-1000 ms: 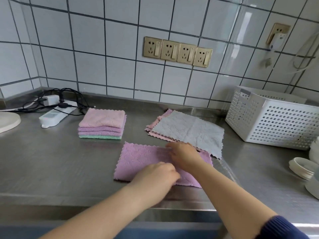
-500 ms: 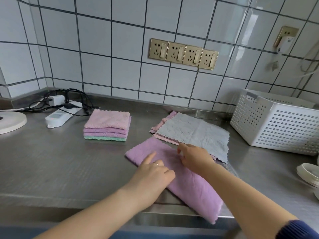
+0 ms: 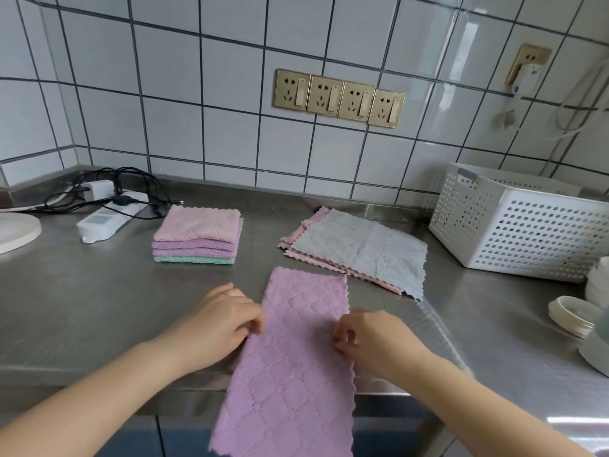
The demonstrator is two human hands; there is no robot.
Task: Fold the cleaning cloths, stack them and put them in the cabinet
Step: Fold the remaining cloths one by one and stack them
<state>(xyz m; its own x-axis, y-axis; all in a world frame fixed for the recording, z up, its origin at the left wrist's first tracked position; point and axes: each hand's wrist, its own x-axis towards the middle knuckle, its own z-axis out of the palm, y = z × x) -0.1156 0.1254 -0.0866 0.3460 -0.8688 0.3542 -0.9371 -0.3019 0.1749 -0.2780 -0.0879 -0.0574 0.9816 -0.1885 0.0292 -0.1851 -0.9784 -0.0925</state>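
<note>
The purple cleaning cloth (image 3: 296, 351) has been folded in half and turned: a second ago it lay spread wide across the steel countertop (image 3: 82, 308), and half a second ago it was a narrower strip slanting toward the counter's front edge. Now it is laid lengthwise, its far end on the countertop in front of the unfolded cloths (image 3: 359, 249) and its near end hanging over the counter's front edge. The first fold is judged complete, and a second fold, bringing the hanging end up, is judged to be next.

The cloth's left edge is pinched by the left hand (image 3: 214, 328), fingers curled at the hem. Its right edge is pinched by the right hand (image 3: 372, 338), fingertips bent in against the fabric. Earlier both hands were pressed on top of the cloth; they are now set at its two sides.

The stack of folded cloths (image 3: 197, 234), to the left of the unfolded cloths, is unchanged, four layers being counted. The white perforated basket (image 3: 517, 232) to the right of the unfolded cloths has not been moved. No cabinet interior is shown.
</note>
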